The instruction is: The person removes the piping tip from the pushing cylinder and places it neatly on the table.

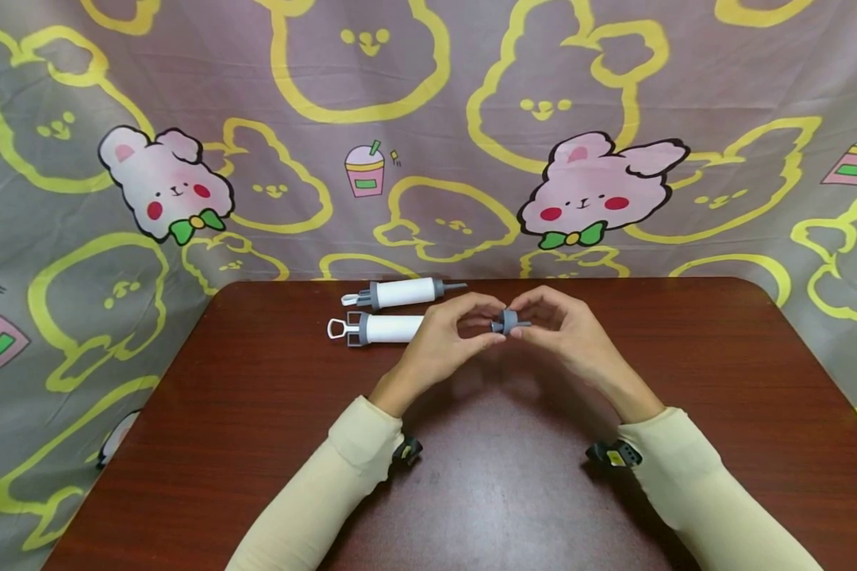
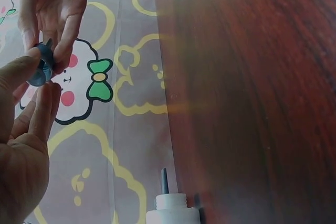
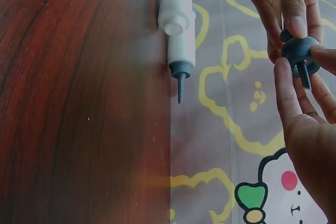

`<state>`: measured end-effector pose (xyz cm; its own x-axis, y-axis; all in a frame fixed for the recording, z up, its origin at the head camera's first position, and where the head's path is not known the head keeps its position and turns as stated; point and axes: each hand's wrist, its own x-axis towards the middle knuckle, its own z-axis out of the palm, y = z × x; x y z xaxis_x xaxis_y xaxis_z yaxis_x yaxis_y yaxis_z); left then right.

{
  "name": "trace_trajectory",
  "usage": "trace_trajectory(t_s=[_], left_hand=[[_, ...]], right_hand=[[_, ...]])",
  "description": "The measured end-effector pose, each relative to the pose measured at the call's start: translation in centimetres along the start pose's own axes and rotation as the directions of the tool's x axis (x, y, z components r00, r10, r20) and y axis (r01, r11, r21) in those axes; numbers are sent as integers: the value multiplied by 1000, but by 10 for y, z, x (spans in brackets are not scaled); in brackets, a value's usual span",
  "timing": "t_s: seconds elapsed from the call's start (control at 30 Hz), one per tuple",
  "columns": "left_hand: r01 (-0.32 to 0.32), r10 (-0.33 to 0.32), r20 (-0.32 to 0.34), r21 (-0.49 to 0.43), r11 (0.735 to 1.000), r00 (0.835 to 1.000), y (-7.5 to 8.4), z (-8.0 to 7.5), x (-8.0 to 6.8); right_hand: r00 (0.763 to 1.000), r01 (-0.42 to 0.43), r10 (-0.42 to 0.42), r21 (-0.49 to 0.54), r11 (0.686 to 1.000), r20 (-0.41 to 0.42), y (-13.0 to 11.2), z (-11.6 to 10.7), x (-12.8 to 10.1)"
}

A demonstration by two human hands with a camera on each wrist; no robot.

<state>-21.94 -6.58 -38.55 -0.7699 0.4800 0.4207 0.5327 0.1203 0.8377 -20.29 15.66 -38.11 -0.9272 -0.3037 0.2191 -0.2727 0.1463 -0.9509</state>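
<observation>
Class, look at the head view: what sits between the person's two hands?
A small grey nozzle cap, pinched between the left hand and the right hand, above the table; both wrist views confirm it.

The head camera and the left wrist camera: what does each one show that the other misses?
Only the head view shows the whole scene: two white syringe-like tubes lying on the brown table, the farther tube with its grey nozzle on, plus both cream sleeves. Only the left wrist view shows the nearer tube's bare threaded mouth, close up. Both show the left hand and right hand pinching the small grey nozzle cap between them, with the bunny-print cloth behind.
</observation>
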Motion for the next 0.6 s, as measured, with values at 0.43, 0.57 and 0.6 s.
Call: trace_trajectory(t_s=[0.43, 0.57, 0.6], left_hand=[[-15, 16, -8, 87, 996, 1000, -3, -3, 0], [-16, 18, -13, 161, 987, 1000, -4, -4, 0], [-19, 22, -15, 182, 983, 1000, -4, -4, 1]], right_hand=[[999, -21, 20, -38, 999, -25, 0, -6, 1], [999, -28, 27, -50, 998, -28, 2, -8, 2], [999, -30, 29, -51, 998, -29, 2, -8, 2]])
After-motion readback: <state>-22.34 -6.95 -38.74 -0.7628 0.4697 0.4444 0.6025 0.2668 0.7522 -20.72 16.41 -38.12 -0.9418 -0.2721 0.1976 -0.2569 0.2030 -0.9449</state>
